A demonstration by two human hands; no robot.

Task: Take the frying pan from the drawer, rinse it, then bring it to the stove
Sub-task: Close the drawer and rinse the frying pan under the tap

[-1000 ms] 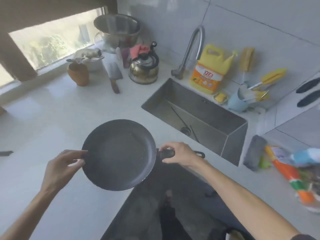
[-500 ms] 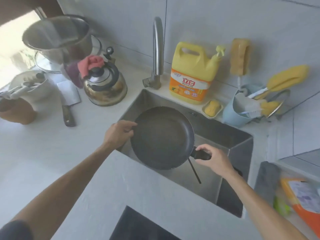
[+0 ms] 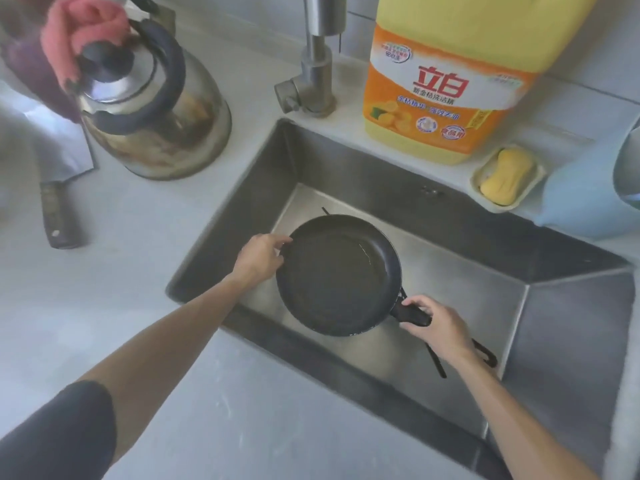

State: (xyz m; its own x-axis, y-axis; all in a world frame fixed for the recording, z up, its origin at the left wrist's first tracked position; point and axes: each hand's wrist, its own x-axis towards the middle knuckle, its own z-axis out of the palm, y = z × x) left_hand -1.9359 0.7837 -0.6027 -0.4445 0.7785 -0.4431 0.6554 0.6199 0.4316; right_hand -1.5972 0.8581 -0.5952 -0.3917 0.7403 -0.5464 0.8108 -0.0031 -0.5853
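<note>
Holding the frying pan low inside the sink, right hand closed on its handle and left hand pinching the far rim, the person has fetched it; rinsing and the stove remain.

Your left arm is bare from the wrist to above the elbow, where a short black sleeve covers the upper arm. Your right arm is bare along its whole visible length. Your left hand and right hand carry no gloves, rings or watch.
</note>
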